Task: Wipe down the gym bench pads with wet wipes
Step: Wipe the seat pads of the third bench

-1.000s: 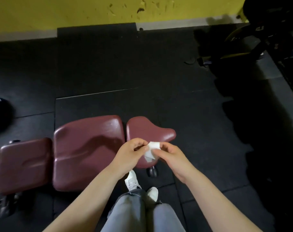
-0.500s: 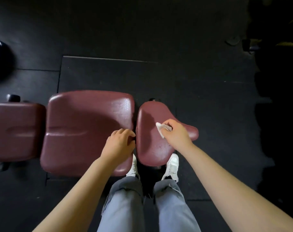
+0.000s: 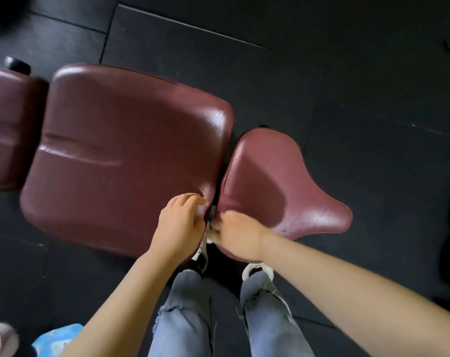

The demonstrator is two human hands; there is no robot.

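My left hand (image 3: 180,225) rests with curled fingers on the near right corner of the large maroon pad (image 3: 126,155), grasping nothing I can see; my right hand (image 3: 238,235) presses on the near left edge of the small seat pad (image 3: 275,176), fingers bunched toward the gap between the pads; the wipe is hidden under it, so I cannot tell whether I grip it; a blue wipes packet (image 3: 56,338) lies on the floor by my left arm.

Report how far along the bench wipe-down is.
Done: part of the small seat pad glistens wet near its narrow tip. In hand: the right hand works that pad's near edge by the gap, the wipe hidden under it; the left hand rests on the large middle pad. Left: that pad and the far-left pad.
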